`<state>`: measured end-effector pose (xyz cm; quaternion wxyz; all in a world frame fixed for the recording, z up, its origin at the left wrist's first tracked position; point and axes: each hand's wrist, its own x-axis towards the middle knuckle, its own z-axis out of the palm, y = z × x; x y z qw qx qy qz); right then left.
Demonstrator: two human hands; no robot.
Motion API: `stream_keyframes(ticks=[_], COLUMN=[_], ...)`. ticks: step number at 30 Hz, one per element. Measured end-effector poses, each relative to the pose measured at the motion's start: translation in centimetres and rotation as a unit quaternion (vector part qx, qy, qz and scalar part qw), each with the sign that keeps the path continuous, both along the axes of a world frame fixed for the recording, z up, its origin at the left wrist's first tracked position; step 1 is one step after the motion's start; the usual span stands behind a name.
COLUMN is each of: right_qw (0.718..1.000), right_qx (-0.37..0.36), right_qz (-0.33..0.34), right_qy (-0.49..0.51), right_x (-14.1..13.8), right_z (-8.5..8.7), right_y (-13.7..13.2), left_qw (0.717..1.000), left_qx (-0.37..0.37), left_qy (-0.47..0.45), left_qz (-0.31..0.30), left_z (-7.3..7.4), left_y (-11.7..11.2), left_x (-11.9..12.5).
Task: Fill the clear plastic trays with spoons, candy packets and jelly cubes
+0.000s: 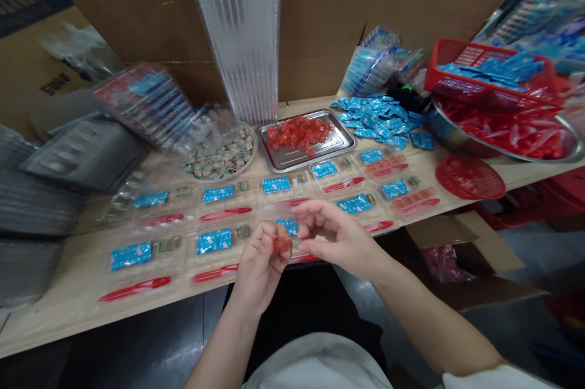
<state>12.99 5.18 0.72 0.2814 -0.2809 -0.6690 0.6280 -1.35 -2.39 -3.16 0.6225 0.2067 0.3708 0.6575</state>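
My left hand (262, 258) is closed on small translucent red pieces (282, 243), pinched at the fingertips. Just to its right is my right hand (338, 231), thumb and fingers apart, with nothing visible between them. Under and around both hands lie clear plastic trays in rows, each with a blue packet (214, 241). Many also show a red pen-shaped tool (226, 213) and a small green-and-tan piece (243, 231). Two trays at the right hold a row of red squares (414, 198). My hands partly cover the trays nearest me.
Behind the rows are a metal tray (286, 162) of red pieces, a round dish (219, 178) of small packets and a pile of blue packets (375, 117). Stacked clear trays (242, 41) stand against the cardboard. At right are a red basket (493, 93) and a metal bowl (573, 136).
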Motion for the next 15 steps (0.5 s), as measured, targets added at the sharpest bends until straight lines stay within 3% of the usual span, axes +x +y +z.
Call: stream_keyframes(ticks=[2,4,6,8,10,12,14,15], right_qw=[0.990,0.960,0.935,0.930,0.926,0.913,0.899,0.894], right_qx=[0.117,0.245,0.318,0.321,0.307,0.323,0.360,0.377], right_qz=[-0.063,-0.083,-0.056,-0.039,-0.071,-0.111,-0.108,-0.092], right_qy=[-0.052,-0.105,-0.144,-0.177,-0.208,-0.223,-0.224,-0.225], right_x=[0.0,0.0,0.2,0.6,1.2,1.4,1.0,0.6], right_z=[0.0,-0.2,-0.7,-1.4,-2.3,-3.4,-4.6,-5.2], right_y=[-0.5,-1.1,-1.2,-0.5,1.1,2.8,4.0,4.4], left_qw=[0.999,0.998,0.993,0.968,0.898,0.794,0.708,0.683], left_qx=[-0.044,-0.065,-0.077,-0.078,-0.049,0.009,0.058,0.071], left_qy=[-0.029,0.000,0.085,0.232,0.430,0.605,0.704,0.727], left_qz=[0.012,0.022,0.034,0.058,0.077,0.056,0.005,-0.016], left_z=[0.0,-0.2,-0.7,-1.4,-2.2,-2.8,-3.3,-3.5], left_y=[0.1,0.1,-0.1,-0.8,-1.7,-2.7,-3.3,-3.4], left_x=[0.6,1.0,1.2,1.1,0.6,0.0,-0.4,-0.4])
